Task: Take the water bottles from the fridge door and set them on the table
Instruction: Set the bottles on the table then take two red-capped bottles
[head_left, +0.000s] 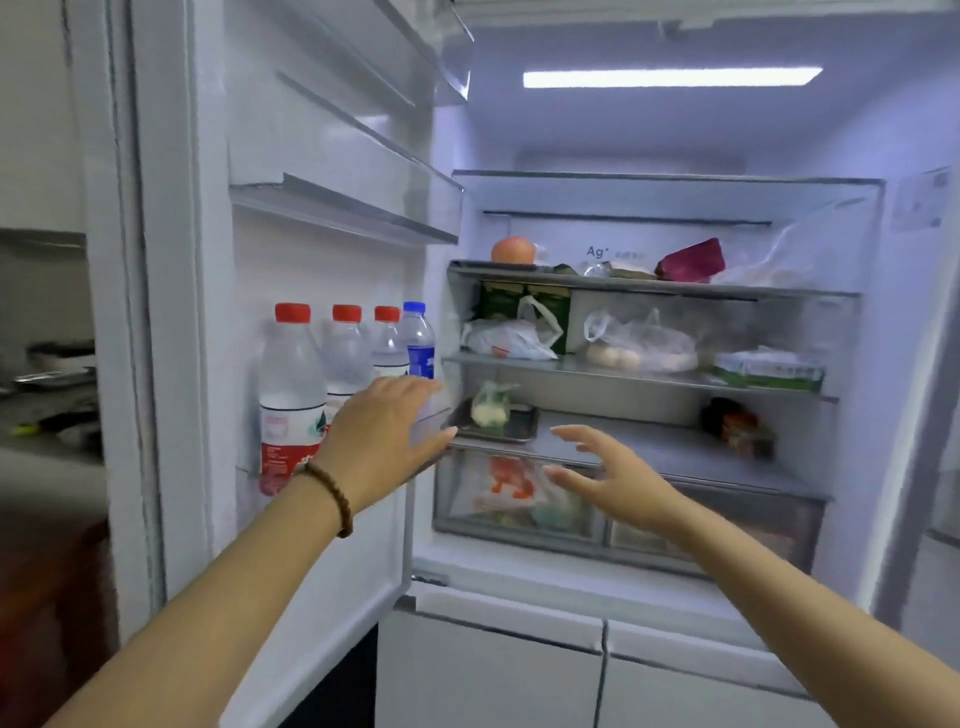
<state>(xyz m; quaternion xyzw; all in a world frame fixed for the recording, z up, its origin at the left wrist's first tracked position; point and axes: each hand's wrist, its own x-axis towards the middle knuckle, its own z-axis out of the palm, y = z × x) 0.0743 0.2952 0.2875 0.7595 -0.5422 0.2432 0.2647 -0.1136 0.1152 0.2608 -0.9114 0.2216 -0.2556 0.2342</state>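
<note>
Both forearms reach in; left hand (382, 431) and right hand (613, 475) fingers spread, empty. Bottles (343, 358) sit just behind left fingers: grip mid-body, lift straight over door shelf rail.

Cluttered grey counter (49, 410) at left; white wall (31, 104) above.

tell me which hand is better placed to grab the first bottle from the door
Left. The left hand is open right in front of the bottles in the door shelf, near the blue-capped bottle. The right hand is open before the fridge interior, farther away.
</note>
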